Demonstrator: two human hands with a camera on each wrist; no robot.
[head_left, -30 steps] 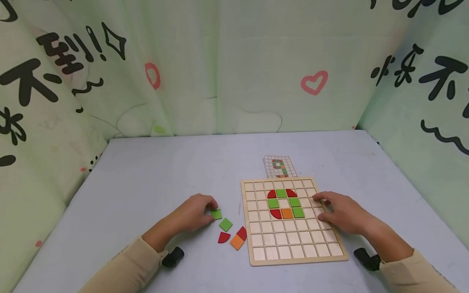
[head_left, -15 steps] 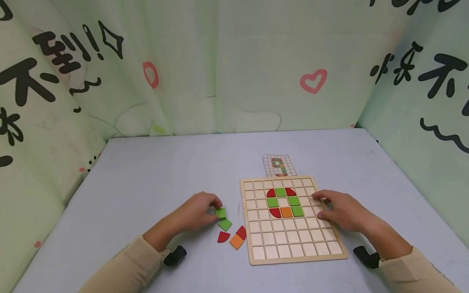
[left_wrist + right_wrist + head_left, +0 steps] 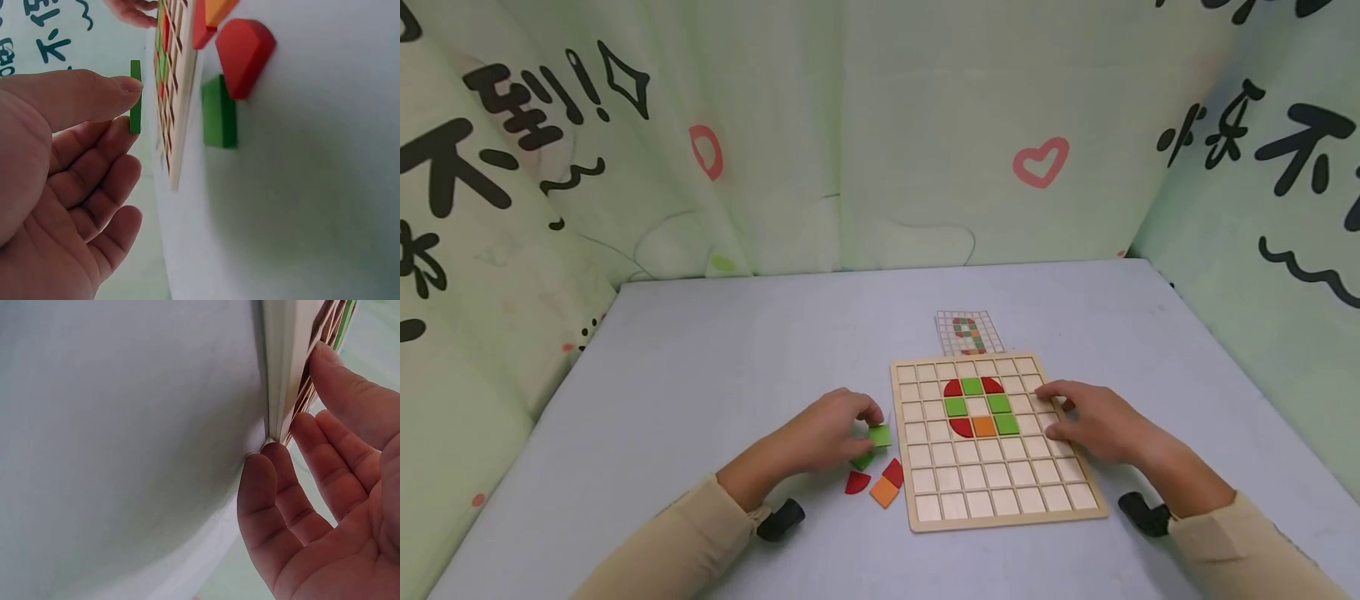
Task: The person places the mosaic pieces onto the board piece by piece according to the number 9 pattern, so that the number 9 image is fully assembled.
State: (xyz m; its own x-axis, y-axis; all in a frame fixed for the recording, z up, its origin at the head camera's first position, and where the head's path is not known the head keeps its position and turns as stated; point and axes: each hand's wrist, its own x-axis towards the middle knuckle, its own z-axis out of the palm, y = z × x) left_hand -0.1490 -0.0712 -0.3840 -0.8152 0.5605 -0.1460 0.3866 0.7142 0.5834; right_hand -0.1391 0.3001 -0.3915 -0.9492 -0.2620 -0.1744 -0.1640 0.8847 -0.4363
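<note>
Between thumb and fingertip my left hand pinches a green square tile, raised just left of the wooden grid board. In the left wrist view that tile is seen edge-on, off the table. Another green tile lies beneath the hand, partly hidden. My right hand holds the board's right edge; in the right wrist view the thumb lies on its top and other fingers touch its side. Red quarter-circles, green squares and one orange square form a ring on the board.
Left of the board lie a red quarter-circle, another red piece and an orange square. A printed pattern card lies behind the board, touching or partly under its far edge. Curtains enclose the table.
My left hand has moved right with the green tile, passing over the other green tile towards the board. The right hand keeps its hold on the board's edge.
</note>
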